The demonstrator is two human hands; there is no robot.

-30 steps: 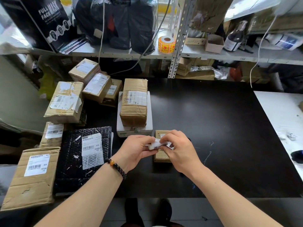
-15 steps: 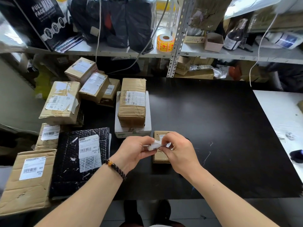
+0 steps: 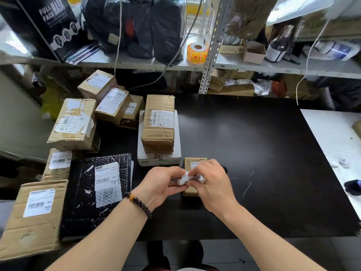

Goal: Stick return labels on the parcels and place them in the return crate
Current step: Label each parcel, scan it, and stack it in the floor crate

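Parcels [image 3: 113, 106] crowded the left end of the black bench [image 3: 254, 153]. Farthest left, at the near edge, lay a flat cardboard parcel [image 3: 33, 218] with a white barcode sticker on top. Just behind it was a narrower brown parcel [image 3: 57, 163], and behind that a taped carton [image 3: 74, 124] sat tilted. Beside the flat parcel lay a black bubble mailer [image 3: 93, 192], its printed side up. Toward the middle, a white box [image 3: 158, 159] carried a brown taped parcel [image 3: 158, 133] on its lid. Just right of the white box's front corner, a small parcel [image 3: 189, 161] rested flat on the bench, partly hidden by the hands. The left hand [image 3: 162, 184], with a beaded bracelet [image 3: 138, 204] at its wrist, pinched the left end of a curled white return label [image 3: 184, 178] between thumb and fingertips. The right hand [image 3: 213, 184] pinched the same label from the other side, fingers curled over it. The label was held over the small parcel, though whether it touched the parcel could not be told. On the shelf [image 3: 127, 62] behind, a roll of orange stickers [image 3: 197, 52] stood beside a perforated metal post, and farther right a dark bottle [image 3: 279, 45] leaned. A white surface [image 3: 332, 133] adjoined the bench at the far right.
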